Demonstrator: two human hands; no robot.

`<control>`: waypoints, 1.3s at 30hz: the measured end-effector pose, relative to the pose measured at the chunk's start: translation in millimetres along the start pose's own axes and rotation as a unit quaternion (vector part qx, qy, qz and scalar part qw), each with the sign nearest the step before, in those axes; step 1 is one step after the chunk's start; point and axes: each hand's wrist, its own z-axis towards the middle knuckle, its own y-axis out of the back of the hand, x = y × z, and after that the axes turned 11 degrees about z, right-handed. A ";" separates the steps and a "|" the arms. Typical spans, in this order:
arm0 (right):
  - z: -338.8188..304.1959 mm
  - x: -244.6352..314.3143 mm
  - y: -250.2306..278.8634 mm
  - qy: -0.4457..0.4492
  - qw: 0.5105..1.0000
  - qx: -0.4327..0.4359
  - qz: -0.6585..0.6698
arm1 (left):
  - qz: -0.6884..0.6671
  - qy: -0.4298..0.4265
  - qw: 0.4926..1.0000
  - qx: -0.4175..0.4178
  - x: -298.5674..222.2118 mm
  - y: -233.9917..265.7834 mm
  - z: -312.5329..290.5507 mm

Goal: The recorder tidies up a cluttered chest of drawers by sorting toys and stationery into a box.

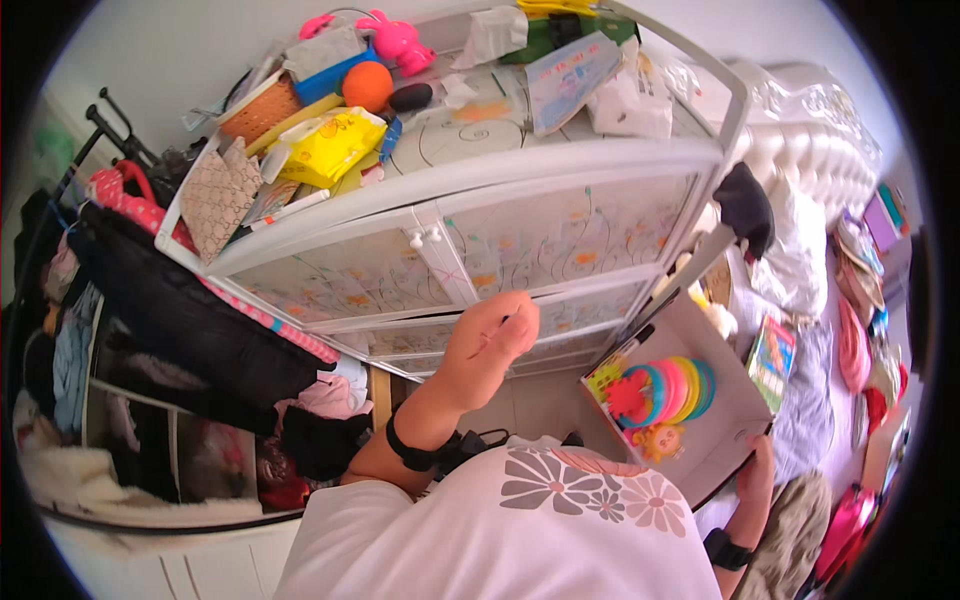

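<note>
Flower-print shirt [600, 490], six o'clock. Left hand [495, 332], centre: curled, contents untellable. Right hand [757, 470], four o'clock, pinches open box [728, 405] by rim; probably light, stiff, best held at opposite walls.

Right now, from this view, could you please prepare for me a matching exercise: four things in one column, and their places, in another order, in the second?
Column one:
1. Coloured rings
2. Left hand
3. Orange ball
4. Right hand

Column two:
A. Among the things on top of the white cabinet
B. At the edge of the open box
C. Inside the open box
D. Raised in front of the cabinet, curled

Right pairs: 1-C, 2-D, 3-A, 4-B.
</note>
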 end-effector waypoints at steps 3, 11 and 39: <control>30.2 20.8 -33.4 -0.020 0.997 0.068 -0.017 | 0.005 0.065 0.998 -0.009 -16.8 -2.5 14.2; 103.1 57.7 -80.3 -0.013 0.975 0.174 -0.134 | 0.330 0.061 0.917 0.216 21.1 -85.7 52.6; 39.5 30.0 -55.4 0.009 0.992 0.029 -0.119 | 0.725 0.289 0.584 0.224 -7.8 96.5 320.7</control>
